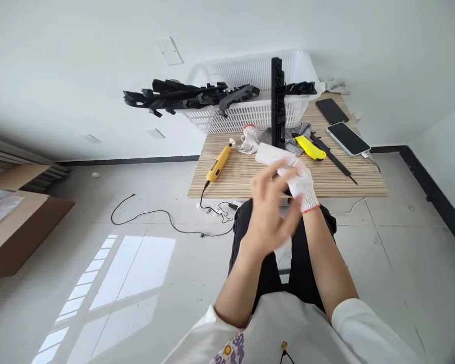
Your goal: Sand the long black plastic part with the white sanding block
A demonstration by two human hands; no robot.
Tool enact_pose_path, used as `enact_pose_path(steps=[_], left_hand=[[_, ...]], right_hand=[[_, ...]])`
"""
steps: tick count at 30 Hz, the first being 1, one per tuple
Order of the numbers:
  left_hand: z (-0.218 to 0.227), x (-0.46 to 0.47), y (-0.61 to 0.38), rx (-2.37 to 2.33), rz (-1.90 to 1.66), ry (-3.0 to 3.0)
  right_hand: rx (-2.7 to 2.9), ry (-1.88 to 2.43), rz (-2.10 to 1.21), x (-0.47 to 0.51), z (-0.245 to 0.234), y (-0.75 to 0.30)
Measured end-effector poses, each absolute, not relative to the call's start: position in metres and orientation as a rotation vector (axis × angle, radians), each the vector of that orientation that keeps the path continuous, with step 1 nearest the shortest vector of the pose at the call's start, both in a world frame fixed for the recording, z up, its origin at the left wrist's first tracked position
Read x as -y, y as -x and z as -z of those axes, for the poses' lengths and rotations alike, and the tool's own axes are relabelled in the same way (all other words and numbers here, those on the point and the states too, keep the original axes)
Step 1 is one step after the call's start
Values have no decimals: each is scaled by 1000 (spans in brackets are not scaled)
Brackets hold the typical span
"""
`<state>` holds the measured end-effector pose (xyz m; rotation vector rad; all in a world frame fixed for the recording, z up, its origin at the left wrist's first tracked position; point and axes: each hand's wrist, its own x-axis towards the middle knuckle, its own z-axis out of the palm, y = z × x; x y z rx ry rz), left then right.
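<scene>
My left hand (269, 215) is bare and slightly blurred, its fingers spread and bent in front of my right hand. A white knitted glove with an orange cuff covers my right hand (302, 186); its fingers are partly hidden by the left, so their grip does not show. Just beyond both hands is a white flat rectangular piece (272, 153), close to or touching the gloved fingers. Behind it a long black plastic strip (278, 101) runs from the table up over the basket. Another white glove (249, 139) lies on the table.
A white plastic basket (238, 119) with several black plastic parts (189, 97) stands at the back of the wooden table (235, 184). Nearby lie a yellow rotary tool (219, 164), a yellow utility knife (310, 147), a black thin tool (335, 159) and two phones (348, 138). Cables trail across the floor.
</scene>
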<state>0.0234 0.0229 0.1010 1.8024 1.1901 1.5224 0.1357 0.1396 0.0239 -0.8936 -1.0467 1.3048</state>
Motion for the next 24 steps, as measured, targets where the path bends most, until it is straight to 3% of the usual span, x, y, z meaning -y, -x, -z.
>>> enact_pose_path(steps=[2,7,24], left_hand=[[-70,-44,-18,-1351,-1613,-1673],[-11,-56,-25,-1360,-1277,-1476],[-11,-61,-45,-950,-1408,-836]], right_hand=[[1027,894,-1233,-141,-26,-135],[883,869,-1254,-142,-33,-135],[830,901,-1287,-136,-28,-135]])
